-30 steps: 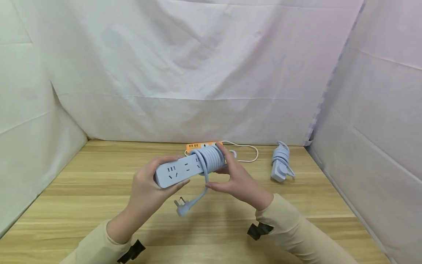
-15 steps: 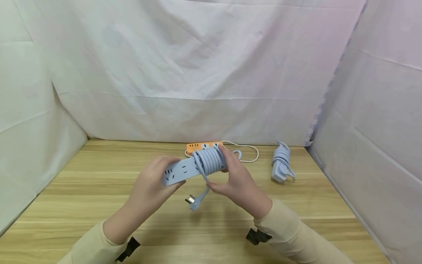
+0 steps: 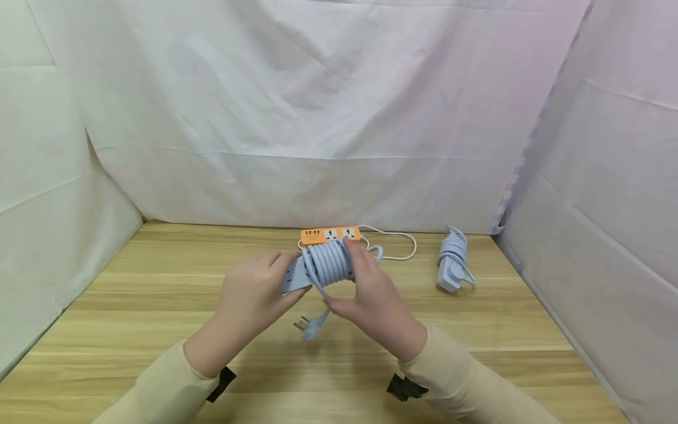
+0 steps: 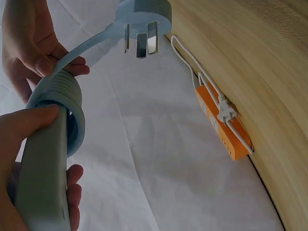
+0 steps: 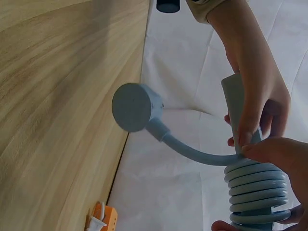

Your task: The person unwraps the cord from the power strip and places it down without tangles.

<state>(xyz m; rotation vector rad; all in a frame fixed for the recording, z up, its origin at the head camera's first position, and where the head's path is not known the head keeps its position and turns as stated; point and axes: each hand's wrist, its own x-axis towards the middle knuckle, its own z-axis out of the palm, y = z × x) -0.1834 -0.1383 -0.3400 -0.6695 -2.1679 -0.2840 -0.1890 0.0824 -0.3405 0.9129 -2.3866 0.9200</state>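
Both hands hold a pale blue power strip (image 3: 296, 277) above the table. Its cord (image 3: 327, 262) is wound in tight coils round the right part of the body. My left hand (image 3: 254, 288) grips the bare socket end, thumb along the side in the left wrist view and fingers wrapped behind. My right hand (image 3: 373, 300) holds the coiled end, its thumb pressing the loose cord against the windings in the right wrist view. From there the cord's free end hangs down to a three-pin plug (image 3: 309, 327), whose metal pins show large in the left wrist view.
An orange power strip (image 3: 318, 237) with a white cord (image 3: 405, 238) lies at the table's back, partly behind the coils. Farther right lies another pale blue power strip (image 3: 450, 274) with its cord wound up. White cloth (image 3: 318, 118) hangs behind and at both sides of the wooden table (image 3: 132, 306).
My left hand has slid right along the strip, up close to the coils, covering more sockets. The coils and right hand shifted slightly left. The plug swung right, then slightly back.
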